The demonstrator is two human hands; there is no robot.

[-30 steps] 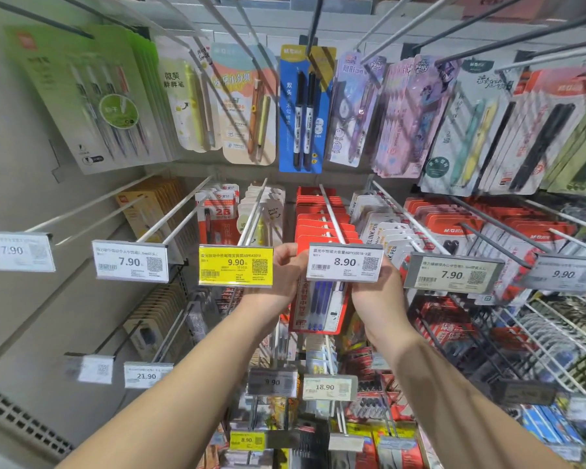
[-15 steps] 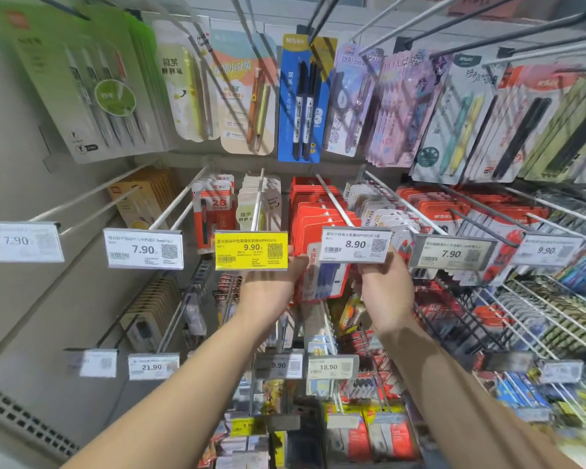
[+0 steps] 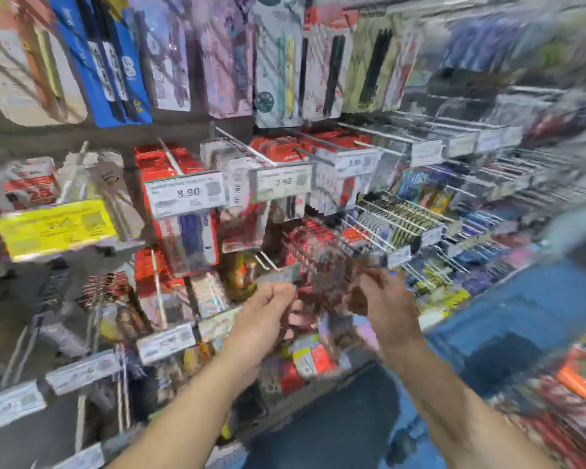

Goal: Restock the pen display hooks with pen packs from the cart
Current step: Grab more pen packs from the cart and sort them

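The whole view is smeared by motion. A red pen pack [image 3: 186, 238] with blue pens hangs at the front of the hook behind the 8.90 price tag [image 3: 186, 194], with more red packs behind it. Both of my hands are below and to the right of that hook, apart from it. My left hand [image 3: 268, 319] and my right hand [image 3: 379, 306] have loosely curled fingers, and I see nothing in either. They hover in front of a lower row of hooks with reddish packs [image 3: 315, 252].
Pen cards hang along the top row, a blue one [image 3: 105, 62] among them. A yellow price tag [image 3: 55, 228] juts out at left. Wire hooks with tags [image 3: 400, 255] stick out at right. A blue surface [image 3: 521, 316] and red-orange packs [image 3: 572, 401] lie at lower right.
Both hands have left the 8.90 hook and dropped down and right. The red pack stays hanging there. The view has swung to the right and blurred.
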